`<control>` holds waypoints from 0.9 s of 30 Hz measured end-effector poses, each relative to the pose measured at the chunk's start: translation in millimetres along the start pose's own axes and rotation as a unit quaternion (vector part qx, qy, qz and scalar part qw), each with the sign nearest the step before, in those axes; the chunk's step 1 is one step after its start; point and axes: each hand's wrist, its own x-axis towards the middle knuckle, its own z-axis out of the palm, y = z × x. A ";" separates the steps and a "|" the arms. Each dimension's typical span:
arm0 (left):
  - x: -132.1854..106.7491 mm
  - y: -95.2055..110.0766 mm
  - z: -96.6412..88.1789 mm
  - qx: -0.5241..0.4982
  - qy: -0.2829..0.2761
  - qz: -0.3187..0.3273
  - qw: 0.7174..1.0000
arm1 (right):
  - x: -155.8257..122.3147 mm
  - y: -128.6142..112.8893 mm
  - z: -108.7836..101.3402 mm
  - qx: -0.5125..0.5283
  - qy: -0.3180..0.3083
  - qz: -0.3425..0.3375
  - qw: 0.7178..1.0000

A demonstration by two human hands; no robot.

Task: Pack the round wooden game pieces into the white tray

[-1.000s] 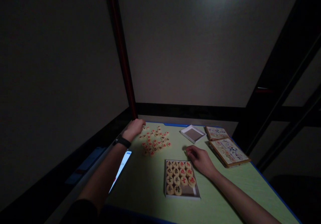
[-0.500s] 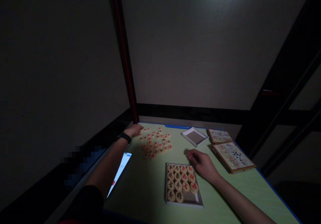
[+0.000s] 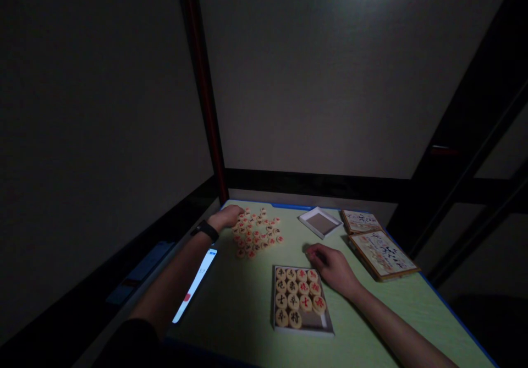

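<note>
My left hand [image 3: 229, 215], with a black watch band on its wrist, rests against the left edge of a loose cluster of Chinese chess pieces [image 3: 256, 236]. Its fingers look stretched out and touch the pieces; the fingertips are partly hidden. Round and pale, the pieces bear red or black characters. My right hand [image 3: 329, 263] lies on the table with loosely curled fingers and nothing visible in them. Just left of it sits a shallow box [image 3: 303, 332] holding rows of the same pieces, with a gap at its lower right corner.
An upturned white box lid [image 3: 320, 223] lies toward the back. Two decorated flat boxes [image 3: 383, 253] are along the right edge, one behind the other. A lit phone [image 3: 193, 288] is under my left forearm's side. Walls stand behind and left of the green table [image 3: 235, 313].
My left hand has moved right along the table, pushing the leftmost chess pieces closer into the cluster. My right hand and the box of pieces have stayed in place.
</note>
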 end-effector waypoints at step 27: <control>25.5 75.5 7.9 0.056 0.032 0.094 0.994 | -1.1 0.9 1.4 0.002 0.013 -0.016 1.000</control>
